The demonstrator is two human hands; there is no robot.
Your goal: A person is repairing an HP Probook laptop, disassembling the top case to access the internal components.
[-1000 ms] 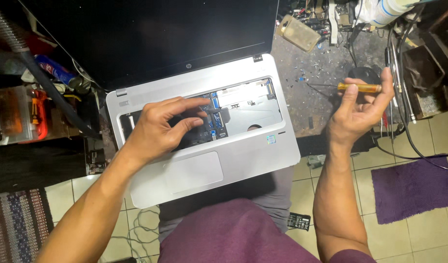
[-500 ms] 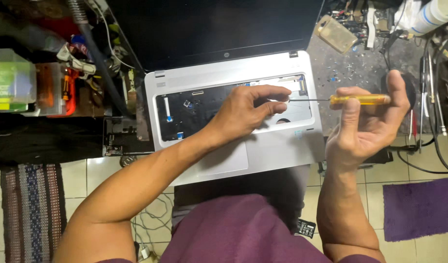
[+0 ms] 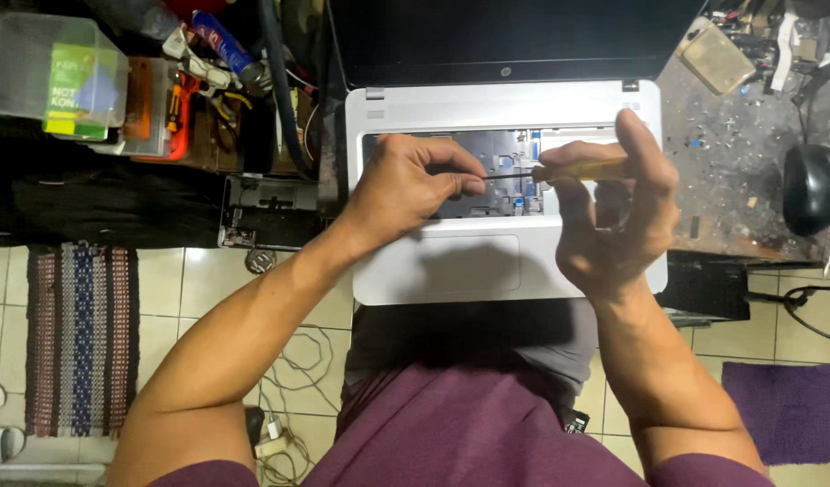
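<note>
1. The right hand (image 3: 613,221) grips a screwdriver (image 3: 582,169) by its yellow handle.
2. The left hand (image 3: 413,185) pinches the metal shaft near the tip.
3. Both hands are over the open laptop (image 3: 487,261), where the keys are gone.
4. A clear box (image 3: 54,72) sits far left of the left hand.

Clear plastic box (image 3: 54,77) with green and yellow packets inside, at far left on dark bench. Beside it orange case (image 3: 158,122) and clutter of hand tools (image 3: 212,77). Black flat part (image 3: 270,212) lies at bench edge. Striped woven mat (image 3: 81,338) on tiled floor (image 3: 212,275). Tangle of white cables (image 3: 284,397) on tiles. Purple rug (image 3: 789,410) at lower right. Black rounded object (image 3: 813,188) at right, on stained worktop (image 3: 730,153).
</note>
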